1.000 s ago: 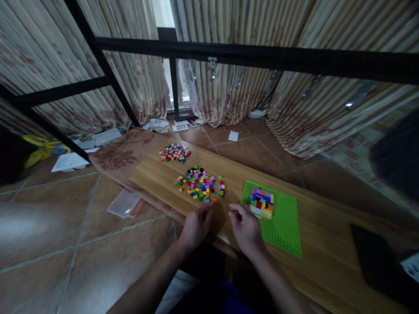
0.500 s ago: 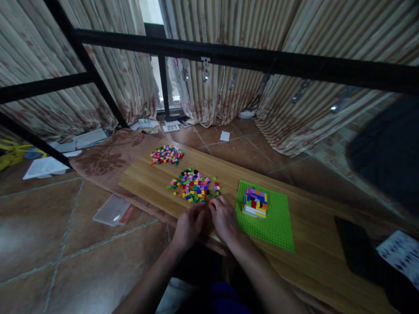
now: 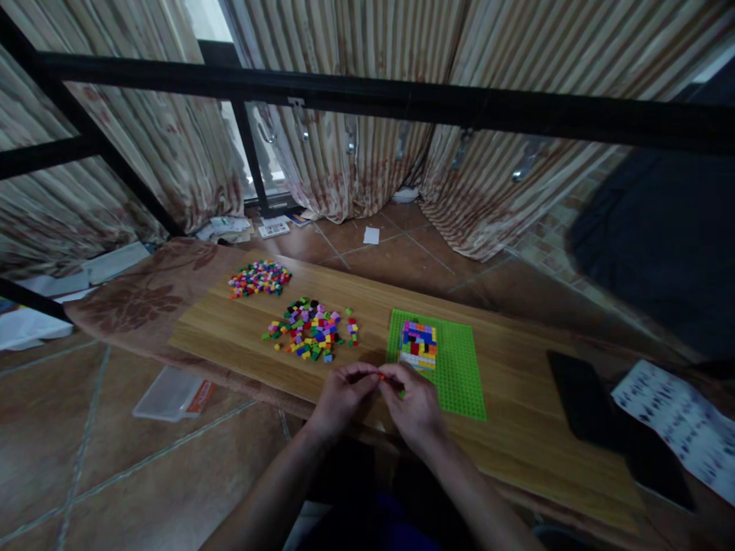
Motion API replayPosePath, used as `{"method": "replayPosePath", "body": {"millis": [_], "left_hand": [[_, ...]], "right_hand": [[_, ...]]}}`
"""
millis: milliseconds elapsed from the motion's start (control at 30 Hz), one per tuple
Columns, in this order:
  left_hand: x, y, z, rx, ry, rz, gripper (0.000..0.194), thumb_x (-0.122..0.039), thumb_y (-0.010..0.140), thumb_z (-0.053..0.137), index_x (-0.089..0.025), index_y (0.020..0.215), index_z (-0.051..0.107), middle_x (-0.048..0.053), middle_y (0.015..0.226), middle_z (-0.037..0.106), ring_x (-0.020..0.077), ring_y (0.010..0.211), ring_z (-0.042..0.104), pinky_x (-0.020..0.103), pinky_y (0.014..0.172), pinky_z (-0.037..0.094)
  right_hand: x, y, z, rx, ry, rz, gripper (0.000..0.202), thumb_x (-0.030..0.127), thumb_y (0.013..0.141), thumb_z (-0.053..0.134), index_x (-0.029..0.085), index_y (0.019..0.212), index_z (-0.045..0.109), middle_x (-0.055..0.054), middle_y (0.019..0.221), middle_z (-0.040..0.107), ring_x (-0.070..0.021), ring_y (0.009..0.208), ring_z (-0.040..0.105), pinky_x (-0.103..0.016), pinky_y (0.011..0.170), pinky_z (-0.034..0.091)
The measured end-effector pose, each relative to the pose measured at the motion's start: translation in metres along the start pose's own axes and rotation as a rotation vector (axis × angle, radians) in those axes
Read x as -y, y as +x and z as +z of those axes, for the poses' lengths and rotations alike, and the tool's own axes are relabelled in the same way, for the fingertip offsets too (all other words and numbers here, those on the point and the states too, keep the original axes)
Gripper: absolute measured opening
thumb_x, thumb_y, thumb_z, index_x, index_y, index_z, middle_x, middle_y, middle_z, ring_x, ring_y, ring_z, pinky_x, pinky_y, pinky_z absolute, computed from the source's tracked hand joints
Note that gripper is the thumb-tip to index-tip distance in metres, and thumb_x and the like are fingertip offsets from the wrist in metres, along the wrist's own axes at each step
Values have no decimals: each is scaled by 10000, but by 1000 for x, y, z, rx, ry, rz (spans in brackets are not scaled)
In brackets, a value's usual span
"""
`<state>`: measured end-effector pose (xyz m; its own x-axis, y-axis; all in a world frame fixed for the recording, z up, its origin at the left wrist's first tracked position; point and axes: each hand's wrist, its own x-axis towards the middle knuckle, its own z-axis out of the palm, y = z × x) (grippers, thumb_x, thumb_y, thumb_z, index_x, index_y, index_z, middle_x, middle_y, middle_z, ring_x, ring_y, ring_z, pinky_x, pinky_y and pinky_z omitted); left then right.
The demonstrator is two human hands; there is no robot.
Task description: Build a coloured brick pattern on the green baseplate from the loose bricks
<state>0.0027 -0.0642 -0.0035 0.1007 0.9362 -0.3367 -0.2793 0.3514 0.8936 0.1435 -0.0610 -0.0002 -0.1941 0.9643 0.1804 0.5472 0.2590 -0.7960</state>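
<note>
My left hand and my right hand meet over the wooden board's near edge, fingertips pinched together. A small orange brick shows between them, mostly covered by the fingers. Just beyond my right hand lies the green baseplate. On it stands a block of stacked toy bricks in white, yellow, red, blue and purple, with a dark gap in its top. Left of this, a loose pile of mixed bricks spreads over the board, with a few bricks apart at its right side.
A second brick pile sits farther left on the wooden board. At the right are a dark flat tablet-like thing and a printed sheet. A clear plastic lid lies on the floor. A black rail crosses beyond.
Both hands have moved right, from the near edge of the brick pile to in front of the baseplate, and come together on the orange brick. The view has turned right.
</note>
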Motion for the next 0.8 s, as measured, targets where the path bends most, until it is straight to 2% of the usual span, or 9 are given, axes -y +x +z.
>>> {"method": "replayPosePath", "body": {"millis": [233,400,633,800], "left_hand": [[15,15,19,0,169,111,264,-315,682,717,-136,871,673,23,722,660,136,665,580,239,634,462],[12,15,35,-12,284,172,213,-284,756,639,-145,914,671,33,788,677,149,724,606,242,672,480],[8,15,47,-35,401,293,225,-251,842,547,-168,1022,652,45,910,700,160,809,635,255,752,499],[5,19,47,-30,602,349,296,-220,861,489,-195,1115,639,37,953,711,170,842,651,264,785,495]], "right_hand": [[-13,-9,-25,-13,-97,-15,137,224,874,517,212,865,653,-20,840,665,-152,774,623,-269,733,458],[-15,-12,-35,-87,-121,44,140,278,870,535,219,846,660,-11,833,670,-147,746,617,-262,705,445],[-23,2,-41,-325,-211,180,249,426,850,551,211,801,668,-23,785,687,-161,664,608,-267,627,416],[-27,20,-34,-358,-381,223,324,463,867,504,198,773,665,-40,752,688,-161,608,586,-272,573,340]]}}
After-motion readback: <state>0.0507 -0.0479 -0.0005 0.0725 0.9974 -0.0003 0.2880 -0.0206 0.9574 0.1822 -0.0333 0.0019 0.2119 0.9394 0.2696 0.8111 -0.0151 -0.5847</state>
